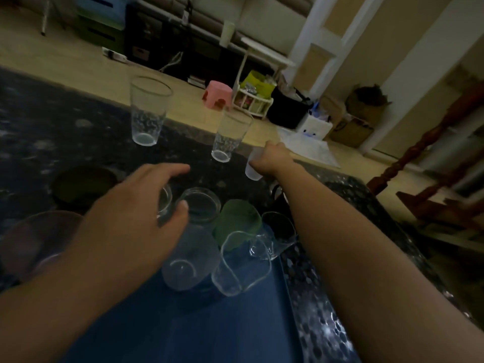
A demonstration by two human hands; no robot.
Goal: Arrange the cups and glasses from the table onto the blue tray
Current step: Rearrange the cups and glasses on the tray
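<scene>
The blue tray (199, 331) lies at the near edge of the dark speckled table (52, 132). On it stand several clear glasses (241, 263) and a green cup (237, 222). My left hand (136, 205) wraps around a clear glass (165, 203) at the tray's far left corner. My right hand (272, 158) reaches far across and closes on a small white cup (253, 172) near the table's far edge. Two tall clear glasses (148, 111) (230, 134) stand on the table beyond the tray.
A dark bowl (83, 184) and a pinkish translucent cup (34, 239) sit left of the tray. Past the table's far edge are a pink stool (217, 94), a white rack (251, 100) and boxes on the floor. A wooden chair (432, 184) stands at right.
</scene>
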